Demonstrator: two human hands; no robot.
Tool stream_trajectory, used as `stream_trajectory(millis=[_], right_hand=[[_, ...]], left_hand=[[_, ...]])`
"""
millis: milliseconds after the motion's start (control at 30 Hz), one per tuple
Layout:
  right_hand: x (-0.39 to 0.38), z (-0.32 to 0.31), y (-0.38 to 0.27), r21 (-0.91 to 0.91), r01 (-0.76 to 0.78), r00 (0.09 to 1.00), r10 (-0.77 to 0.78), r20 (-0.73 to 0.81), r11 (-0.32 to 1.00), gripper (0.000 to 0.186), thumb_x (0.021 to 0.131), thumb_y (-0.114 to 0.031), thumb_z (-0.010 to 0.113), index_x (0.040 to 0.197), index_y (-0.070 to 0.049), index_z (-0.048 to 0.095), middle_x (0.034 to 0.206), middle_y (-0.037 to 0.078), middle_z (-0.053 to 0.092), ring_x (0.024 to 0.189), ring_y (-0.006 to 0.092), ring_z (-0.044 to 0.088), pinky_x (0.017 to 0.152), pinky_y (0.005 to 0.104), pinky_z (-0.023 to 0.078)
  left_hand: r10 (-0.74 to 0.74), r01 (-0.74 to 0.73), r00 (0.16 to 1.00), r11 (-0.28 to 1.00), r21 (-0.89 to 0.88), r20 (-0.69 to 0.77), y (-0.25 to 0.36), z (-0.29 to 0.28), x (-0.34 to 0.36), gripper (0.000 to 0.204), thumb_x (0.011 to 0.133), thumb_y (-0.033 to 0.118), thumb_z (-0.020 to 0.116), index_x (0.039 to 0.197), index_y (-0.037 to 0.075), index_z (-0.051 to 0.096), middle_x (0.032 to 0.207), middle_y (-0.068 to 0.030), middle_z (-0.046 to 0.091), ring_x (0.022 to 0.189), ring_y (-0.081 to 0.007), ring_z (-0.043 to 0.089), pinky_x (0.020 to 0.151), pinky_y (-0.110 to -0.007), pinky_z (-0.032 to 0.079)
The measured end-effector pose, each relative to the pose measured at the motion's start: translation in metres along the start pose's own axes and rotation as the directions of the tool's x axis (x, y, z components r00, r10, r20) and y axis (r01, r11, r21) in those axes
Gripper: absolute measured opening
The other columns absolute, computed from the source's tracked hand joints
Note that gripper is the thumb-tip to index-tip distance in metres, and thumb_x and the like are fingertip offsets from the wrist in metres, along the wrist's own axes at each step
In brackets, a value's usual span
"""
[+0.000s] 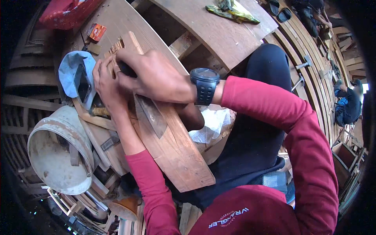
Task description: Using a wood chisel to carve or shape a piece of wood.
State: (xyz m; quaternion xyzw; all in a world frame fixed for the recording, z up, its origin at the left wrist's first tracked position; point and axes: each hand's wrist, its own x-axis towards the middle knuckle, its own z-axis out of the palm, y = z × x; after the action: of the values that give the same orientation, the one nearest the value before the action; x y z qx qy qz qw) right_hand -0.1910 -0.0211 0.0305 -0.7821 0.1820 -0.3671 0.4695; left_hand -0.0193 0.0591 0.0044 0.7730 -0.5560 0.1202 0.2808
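A thick wooden board [176, 150] slants away from my lap onto the bench, its far end split and rough. My left hand [109, 88] is closed over the board's far part, fingers pressed together along its left side. Just above it, my right hand [158, 74], with a black watch at the wrist, is clenched round something dark that the fingers mostly hide. A dark, tapered metal blade [150, 117] lies along the board under my right wrist, its point toward me. Whether the blade joins what the right hand grips is hidden.
Left of my hands are a blue cap [72, 64] with a phone [82, 84] on it, a small red box [96, 32] and a whitish bucket [60, 152]. Clear plastic [211, 125] lies by my knee. Hammers [303, 62] rest on planks at right; other people sit beyond.
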Motion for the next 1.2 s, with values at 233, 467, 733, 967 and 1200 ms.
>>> stream_trajectory(millis=[233, 467, 733, 967, 1200], right_hand=[[-0.001, 0.01, 0.003, -0.007, 0.096, 0.995, -0.096, 0.041, 0.995, 0.029, 0.09, -0.024, 0.065, 0.11, -0.005, 0.054, 0.073, 0.026, 0.063, 0.066, 0.0467, 0.063, 0.059, 0.0534, 0.052], [-0.012, 0.018, -0.005, 0.002, 0.099, 0.988, -0.098, 0.117, 0.995, 0.031, 0.089, -0.025, 0.065, 0.11, -0.006, 0.052, 0.07, 0.025, 0.061, 0.067, 0.0473, 0.063, 0.06, 0.0542, 0.052], [-0.011, 0.019, -0.002, 0.031, 0.151, 0.982, -0.154, 0.107, 0.988, 0.03, 0.092, -0.027, 0.064, 0.109, -0.005, 0.053, 0.071, 0.026, 0.062, 0.067, 0.0461, 0.064, 0.061, 0.0539, 0.052], [0.004, 0.012, 0.003, 0.086, 0.087, 0.995, -0.092, 0.05, 0.992, 0.03, 0.094, -0.026, 0.063, 0.113, -0.006, 0.054, 0.071, 0.025, 0.062, 0.066, 0.0454, 0.064, 0.059, 0.0525, 0.052], [0.019, -0.005, 0.014, 0.03, 0.125, 0.99, -0.127, 0.063, 0.992, 0.029, 0.092, -0.025, 0.064, 0.11, -0.004, 0.055, 0.072, 0.023, 0.062, 0.069, 0.0443, 0.064, 0.062, 0.051, 0.052]], left_hand=[[0.04, -0.041, 0.998, 0.999, 0.013, 0.057, -0.011, 0.003, 0.004, 0.039, 0.09, 0.022, 0.066, 0.125, 0.005, 0.065, 0.133, -0.0248, 0.057, 0.129, -0.0389, 0.053, 0.108, -0.046, 0.042], [0.039, -0.039, 0.999, 0.999, -0.016, 0.023, -0.018, 0.005, 0.001, 0.036, 0.091, 0.018, 0.064, 0.125, 0.006, 0.065, 0.133, -0.0242, 0.056, 0.128, -0.0387, 0.054, 0.108, -0.046, 0.043], [0.064, -0.063, 0.998, 0.997, -0.044, 0.015, -0.025, 0.004, 0.001, 0.041, 0.089, 0.023, 0.065, 0.125, 0.003, 0.065, 0.13, -0.0255, 0.058, 0.125, -0.0391, 0.055, 0.107, -0.046, 0.043], [0.116, -0.117, 0.993, 0.993, 0.013, 0.033, -0.005, -0.005, 0.0, 0.042, 0.09, 0.025, 0.062, 0.127, 0.005, 0.062, 0.127, -0.0222, 0.061, 0.128, -0.0397, 0.052, 0.108, -0.047, 0.042], [0.075, -0.075, 0.997, 0.997, -0.025, -0.005, -0.001, 0.003, 0.0, 0.039, 0.09, 0.023, 0.061, 0.124, 0.005, 0.065, 0.126, -0.0223, 0.062, 0.128, -0.0397, 0.053, 0.109, -0.047, 0.042]])
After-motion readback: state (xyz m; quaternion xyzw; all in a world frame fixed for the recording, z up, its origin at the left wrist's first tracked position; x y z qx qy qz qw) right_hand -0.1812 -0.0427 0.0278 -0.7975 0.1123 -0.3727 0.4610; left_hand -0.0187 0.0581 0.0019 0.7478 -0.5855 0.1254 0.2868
